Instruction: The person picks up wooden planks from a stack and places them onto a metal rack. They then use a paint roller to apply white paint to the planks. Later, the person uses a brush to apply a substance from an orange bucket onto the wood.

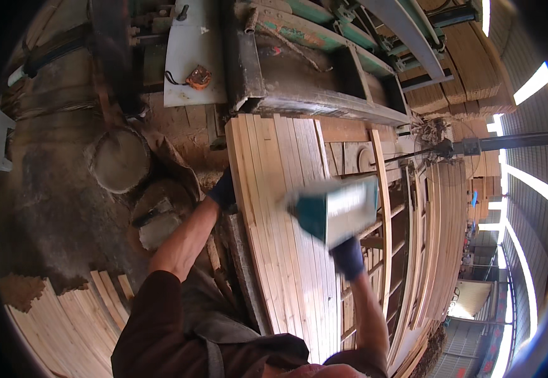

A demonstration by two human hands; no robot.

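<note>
Over the right half of the panel of wooden strips (pixel 271 208): one teal-and-white box (pixel 333 211), blurred; contact with the panel cannot be told, nor what the box contains.

Right hand (pixel 347 258), dark glove, right of the panel: grip closed about the box's near corner, individual fingers indistinct.

Left hand (pixel 223 191), dark glove, at the panel's left edge: fingers hidden by that edge; state of grip cannot be told.

Panel's near end: covered by the wearer's dark clothing (pixel 223 346).

Left of the panel, containers, two. One round drum (pixel 121 162), grey top; lid or contents, undetermined. One darker round vessel (pixel 163 190), nearer the panel, partly covered by a pale block (pixel 159 232); interior unreadable.

Beyond the panel's far end: one metal frame (pixel 324 108) with green parts, cut off above. Beyond and left of the panel: one pale sheet (pixel 182 53) bearing an orange tape measure (pixel 199 77), black strap.

Right of the panel: one loose strip (pixel 382 220); further right, stacked planks (pixel 450 233).

Near left of the panel: pale boards (pixel 72 327), cut off by the dark rim of view.
</note>
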